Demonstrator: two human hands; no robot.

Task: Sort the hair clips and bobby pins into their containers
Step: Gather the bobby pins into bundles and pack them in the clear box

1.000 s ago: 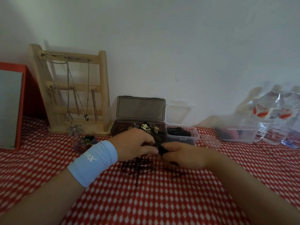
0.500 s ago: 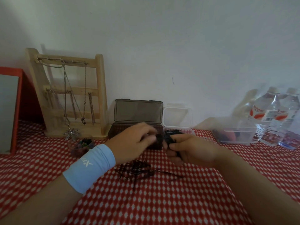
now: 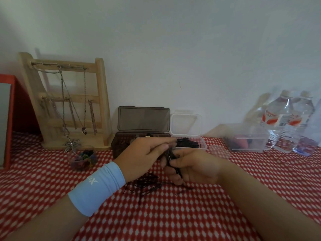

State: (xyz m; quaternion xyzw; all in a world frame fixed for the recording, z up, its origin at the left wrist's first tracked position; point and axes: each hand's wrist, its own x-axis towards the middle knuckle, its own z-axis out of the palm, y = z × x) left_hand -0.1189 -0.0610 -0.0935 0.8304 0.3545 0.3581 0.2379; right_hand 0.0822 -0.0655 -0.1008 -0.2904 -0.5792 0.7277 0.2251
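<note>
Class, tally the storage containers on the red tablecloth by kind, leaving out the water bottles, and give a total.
Dark hinged box: 1
Clear rectangular tubs: 2
Small round clear jar: 1
Total: 4

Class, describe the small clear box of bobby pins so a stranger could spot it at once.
Find the pale wooden jewellery stand against the white wall, then the smoky brown plastic case to its right. Directly right of that case sits the small clear plastic box, lid up. It alone is packed with black bobby pins.
</note>
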